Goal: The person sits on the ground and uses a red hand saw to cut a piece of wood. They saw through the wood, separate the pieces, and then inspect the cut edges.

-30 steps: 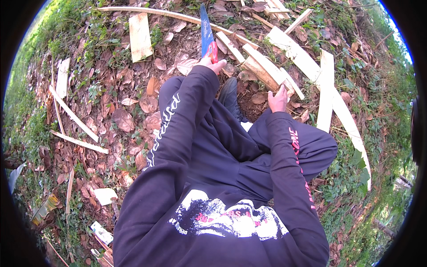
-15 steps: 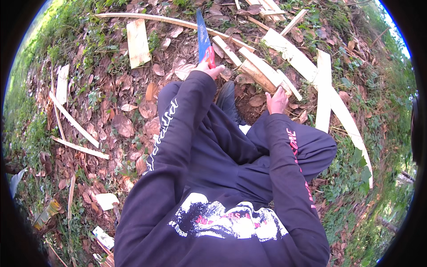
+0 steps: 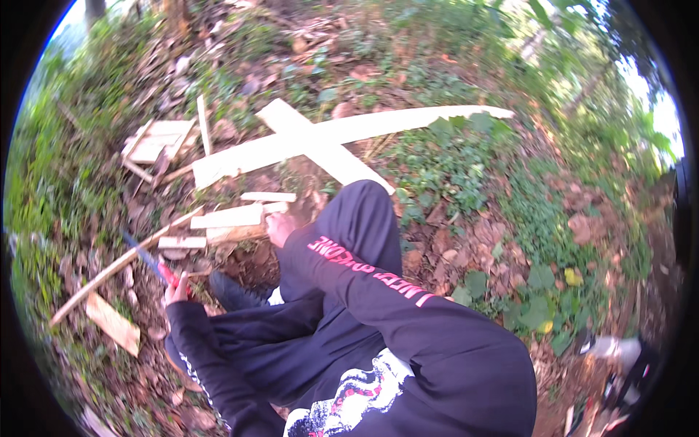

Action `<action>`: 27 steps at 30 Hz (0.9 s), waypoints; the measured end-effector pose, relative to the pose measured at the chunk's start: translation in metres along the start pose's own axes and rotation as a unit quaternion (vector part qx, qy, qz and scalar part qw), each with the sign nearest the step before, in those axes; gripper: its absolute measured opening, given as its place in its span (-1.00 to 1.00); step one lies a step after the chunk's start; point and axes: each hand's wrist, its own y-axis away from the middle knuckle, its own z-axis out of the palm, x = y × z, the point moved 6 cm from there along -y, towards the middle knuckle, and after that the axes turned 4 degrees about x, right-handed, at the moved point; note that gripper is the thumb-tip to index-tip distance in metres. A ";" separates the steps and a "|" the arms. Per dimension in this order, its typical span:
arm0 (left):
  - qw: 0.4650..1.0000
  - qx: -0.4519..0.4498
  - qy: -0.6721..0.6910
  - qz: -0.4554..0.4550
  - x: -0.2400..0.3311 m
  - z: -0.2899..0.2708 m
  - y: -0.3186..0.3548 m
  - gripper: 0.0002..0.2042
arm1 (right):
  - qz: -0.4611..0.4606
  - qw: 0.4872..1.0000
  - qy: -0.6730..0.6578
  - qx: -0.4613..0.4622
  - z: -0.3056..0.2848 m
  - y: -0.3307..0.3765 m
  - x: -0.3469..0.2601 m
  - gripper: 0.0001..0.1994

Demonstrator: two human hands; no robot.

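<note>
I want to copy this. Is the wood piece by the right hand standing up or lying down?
Lying down. The short wood piece rests flat on the leafy ground, with the right hand on its end.

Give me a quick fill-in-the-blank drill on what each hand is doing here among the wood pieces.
1. The left hand grips a blade tool with a ____ handle.
2. The right hand rests on a pale split piece of ____.
3. Two long pale planks lie ____ over each other on the leafy ground.
Missing: red; wood; crossed
</note>
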 end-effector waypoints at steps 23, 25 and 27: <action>0.977 0.181 0.082 0.074 0.074 0.049 0.158 -0.66 | 0.364 0.799 -0.013 0.478 -0.393 0.568 0.351 -0.96; 0.954 0.224 0.118 0.158 0.102 0.058 0.200 -0.76 | 0.372 0.787 -0.065 0.488 -0.391 0.584 0.359 -0.95; 0.921 0.246 0.205 0.223 0.115 0.056 0.211 -0.73 | 0.367 0.796 -0.068 0.477 -0.392 0.586 0.363 -0.95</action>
